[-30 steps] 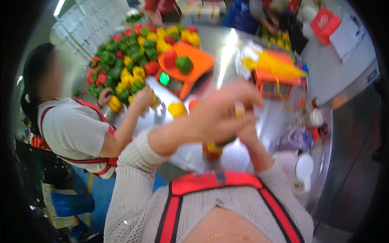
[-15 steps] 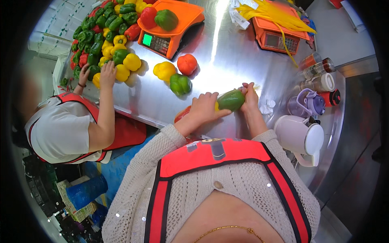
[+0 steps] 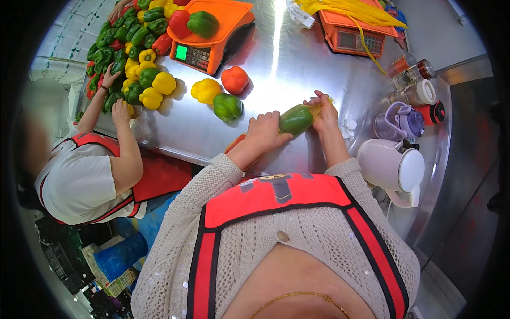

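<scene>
Both my hands hold one green bell pepper point(image 3: 295, 119) just above the steel table point(image 3: 297, 58). My left hand point(image 3: 264, 131) grips its left end, and my right hand point(image 3: 324, 110) pinches its right end, where something yellowish shows between the fingers. Three loose peppers lie a little farther out to the left: a green one point(image 3: 227, 106), a yellow one point(image 3: 205, 90) and a red one point(image 3: 234, 80).
An orange scale point(image 3: 212, 37) carries a green and a red pepper; a second orange scale point(image 3: 355, 32) holds yellow strips. A pile of peppers point(image 3: 130, 58) lies at far left, where another person's hands point(image 3: 114, 90) work. A white jug point(image 3: 390, 167), purple cup and jars stand right.
The view has tipped down from my raised hands toward the table. The green pepper stays between both hands, now low over the steel top. The other person's hands moved along the pile.
</scene>
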`<state>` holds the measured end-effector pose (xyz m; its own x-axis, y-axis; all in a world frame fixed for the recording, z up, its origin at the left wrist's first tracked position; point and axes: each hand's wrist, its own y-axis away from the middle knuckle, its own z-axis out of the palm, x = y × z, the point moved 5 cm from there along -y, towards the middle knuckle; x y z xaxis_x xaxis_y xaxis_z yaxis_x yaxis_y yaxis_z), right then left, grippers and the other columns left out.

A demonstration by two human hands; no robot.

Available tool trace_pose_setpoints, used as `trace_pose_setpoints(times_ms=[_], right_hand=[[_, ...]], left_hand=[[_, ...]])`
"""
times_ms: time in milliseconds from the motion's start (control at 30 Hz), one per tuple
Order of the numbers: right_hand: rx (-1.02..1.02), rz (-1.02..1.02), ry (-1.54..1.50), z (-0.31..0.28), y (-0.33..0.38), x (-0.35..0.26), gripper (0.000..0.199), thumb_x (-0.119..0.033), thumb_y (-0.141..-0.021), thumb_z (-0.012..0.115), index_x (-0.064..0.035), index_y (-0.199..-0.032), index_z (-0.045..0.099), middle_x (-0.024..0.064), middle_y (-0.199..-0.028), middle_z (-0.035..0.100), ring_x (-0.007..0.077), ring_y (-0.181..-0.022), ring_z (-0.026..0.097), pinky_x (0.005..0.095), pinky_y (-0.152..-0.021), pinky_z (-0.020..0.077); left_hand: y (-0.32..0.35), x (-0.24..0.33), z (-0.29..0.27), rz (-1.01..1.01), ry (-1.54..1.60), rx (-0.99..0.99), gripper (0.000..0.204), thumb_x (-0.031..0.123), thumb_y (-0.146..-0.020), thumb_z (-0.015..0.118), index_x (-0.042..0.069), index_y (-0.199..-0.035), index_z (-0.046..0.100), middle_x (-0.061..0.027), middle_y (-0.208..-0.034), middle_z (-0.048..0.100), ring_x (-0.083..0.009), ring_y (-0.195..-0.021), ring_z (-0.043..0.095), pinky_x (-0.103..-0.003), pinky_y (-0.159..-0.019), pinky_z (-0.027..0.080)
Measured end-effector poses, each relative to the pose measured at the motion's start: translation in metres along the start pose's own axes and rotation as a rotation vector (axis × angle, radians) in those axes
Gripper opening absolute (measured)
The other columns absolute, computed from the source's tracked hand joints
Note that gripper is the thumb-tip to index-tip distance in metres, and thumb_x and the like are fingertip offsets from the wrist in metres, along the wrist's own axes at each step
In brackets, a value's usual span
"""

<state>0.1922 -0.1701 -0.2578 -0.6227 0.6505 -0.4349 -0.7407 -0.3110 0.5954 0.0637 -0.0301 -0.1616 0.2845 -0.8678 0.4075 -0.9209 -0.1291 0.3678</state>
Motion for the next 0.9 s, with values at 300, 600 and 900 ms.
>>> trace_pose_setpoints(times_ms=[300,600,900], right_hand=[[0.156,-0.053,0.003,-0.019,-0.017,-0.007,0.028,-0.027,-0.106,0.040,-0.0071,-0.089,0.047,-0.0031,-0.058,0.031,0.0107,-0.046,0.022,0.0285,-0.043,0.0233],[0.032,-0.086,0.010,-0.016,-0.008,-0.024,0.030,-0.032,-0.105,0.043,-0.0105,-0.086,0.050,-0.0035,-0.056,0.030,0.0110,-0.044,0.023,0.0298,-0.042,0.0240],[0.076,-0.006,-0.099,-0.036,-0.028,-0.011,0.028,-0.031,-0.106,0.043,-0.0104,-0.089,0.050,-0.0033,-0.057,0.032,0.0108,-0.044,0.024,0.0289,-0.046,0.0278]], left_hand=[[0.029,-0.058,0.001,0.083,0.277,0.052,0.098,0.048,-0.069,0.083,0.004,-0.146,0.040,-0.0240,-0.120,0.062,-0.0399,-0.115,0.059,-0.044,-0.099,0.046],[0.051,-0.026,-0.038,0.091,0.069,0.061,0.100,0.046,-0.062,0.088,0.000,-0.140,0.045,-0.0216,-0.123,0.059,-0.0398,-0.110,0.058,-0.045,-0.094,0.048],[0.036,-0.027,-0.011,0.022,0.012,0.000,0.107,0.037,-0.063,0.086,-0.003,-0.146,0.032,-0.0229,-0.118,0.059,-0.0401,-0.107,0.060,-0.049,-0.089,0.050]])
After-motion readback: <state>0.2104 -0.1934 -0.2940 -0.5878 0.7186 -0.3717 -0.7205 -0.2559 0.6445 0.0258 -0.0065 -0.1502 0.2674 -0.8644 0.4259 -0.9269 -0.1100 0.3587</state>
